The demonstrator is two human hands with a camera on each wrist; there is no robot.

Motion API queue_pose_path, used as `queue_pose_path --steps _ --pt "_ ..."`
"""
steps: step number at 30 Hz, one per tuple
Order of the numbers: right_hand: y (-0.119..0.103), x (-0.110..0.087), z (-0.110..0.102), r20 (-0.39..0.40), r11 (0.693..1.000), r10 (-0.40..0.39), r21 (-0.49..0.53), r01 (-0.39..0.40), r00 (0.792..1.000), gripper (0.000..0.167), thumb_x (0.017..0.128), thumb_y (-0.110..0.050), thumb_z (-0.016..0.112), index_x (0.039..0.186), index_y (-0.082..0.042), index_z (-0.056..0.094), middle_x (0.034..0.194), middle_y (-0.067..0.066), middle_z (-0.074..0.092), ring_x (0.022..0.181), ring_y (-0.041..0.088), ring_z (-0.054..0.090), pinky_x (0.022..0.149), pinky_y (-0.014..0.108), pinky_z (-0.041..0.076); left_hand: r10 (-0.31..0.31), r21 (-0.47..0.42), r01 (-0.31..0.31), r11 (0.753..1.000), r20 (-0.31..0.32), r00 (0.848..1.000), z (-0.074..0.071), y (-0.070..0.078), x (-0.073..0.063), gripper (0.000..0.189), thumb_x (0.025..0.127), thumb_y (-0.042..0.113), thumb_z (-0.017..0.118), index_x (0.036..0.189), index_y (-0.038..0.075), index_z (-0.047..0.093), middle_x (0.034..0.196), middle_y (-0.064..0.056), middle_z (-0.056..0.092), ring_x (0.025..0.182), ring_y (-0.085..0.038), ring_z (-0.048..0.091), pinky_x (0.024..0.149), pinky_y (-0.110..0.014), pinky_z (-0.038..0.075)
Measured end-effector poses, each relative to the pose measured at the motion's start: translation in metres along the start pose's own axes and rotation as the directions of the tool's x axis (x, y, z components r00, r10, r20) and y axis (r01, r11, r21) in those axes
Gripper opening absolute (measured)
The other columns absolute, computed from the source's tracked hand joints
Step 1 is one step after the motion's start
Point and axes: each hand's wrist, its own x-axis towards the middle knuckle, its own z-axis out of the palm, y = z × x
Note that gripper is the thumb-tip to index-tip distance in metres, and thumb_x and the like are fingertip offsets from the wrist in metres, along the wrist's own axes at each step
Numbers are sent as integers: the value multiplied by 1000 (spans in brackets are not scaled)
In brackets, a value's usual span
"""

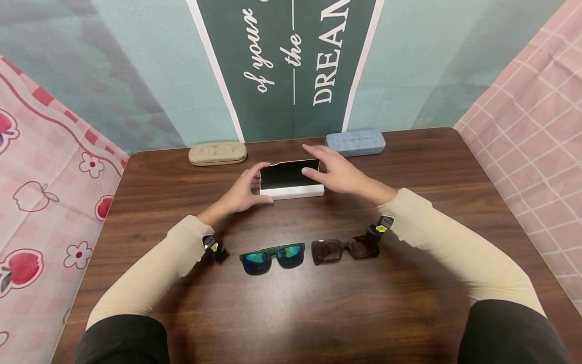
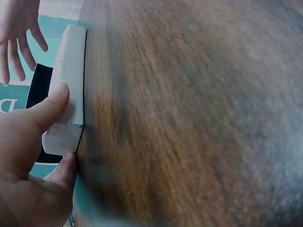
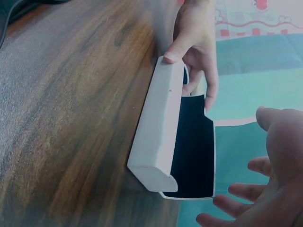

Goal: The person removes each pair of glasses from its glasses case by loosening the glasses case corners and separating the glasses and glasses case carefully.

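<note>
Head view: white case (image 1: 293,192), dark lining exposed, sits toward the far side of the table (image 1: 282,318), between left hand (image 1: 243,193) and right hand (image 1: 340,173); blue-lensed sunglasses (image 1: 282,257) and brown sunglasses (image 1: 337,249) lie nearer, left and right respectively. Left wrist view: left fingers grip the case's left end, thumb on its near face. Right wrist view: right fingers spread, holding nothing, just beyond the right end

Center case (image 1: 291,192) between left hand (image 1: 244,192), touching its left end, and right hand (image 1: 342,172), by its right end. Left rear case (image 1: 218,153) behind-left, right rear case (image 1: 356,143) behind-right. In front, left sunglasses (image 1: 274,258) beside right sunglasses (image 1: 328,251). All 5 on counter (image 1: 282,323).
</note>
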Motion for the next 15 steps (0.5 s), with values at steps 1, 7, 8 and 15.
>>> queue_pose_path --steps 1,7,8,15 --pt "1 1 1 2 1000 10 -1 -10 1000 68 103 -38 59 160 -9 33 160 17 36 149 33 30 119 52 26 4 2 -4 1000 0 1000 0 0 0 94 78 6 89 154 9 34 126 -26 42 123 -42 54 105 -45 47" --pt "6 4 5 54 995 92 39 -94 994 73 106 -41 54 162 -7 23 163 19 29 150 34 28 119 52 27 7 6 -7 1000 -3 1000 0 1 -1 93 78 5 89 153 8 35 128 -27 45 123 -42 54 106 -46 46" --pt "7 5 6 64 992 109 49 -112 992 74 106 -42 53 162 -6 22 164 19 27 150 34 27 119 52 26 6 6 -6 1000 -3 1000 0 2 -1 92 78 5 89 153 9 35 128 -27 45 123 -42 54 107 -46 45" --pt "15 10 11 96 961 232 134 -243 968 71 109 -47 40 159 2 26 159 22 35 142 36 41 117 50 30 2 4 -2 1000 1 1000 0 2 -1 90 78 6 89 151 9 36 127 -26 44 124 -41 53 108 -47 43"
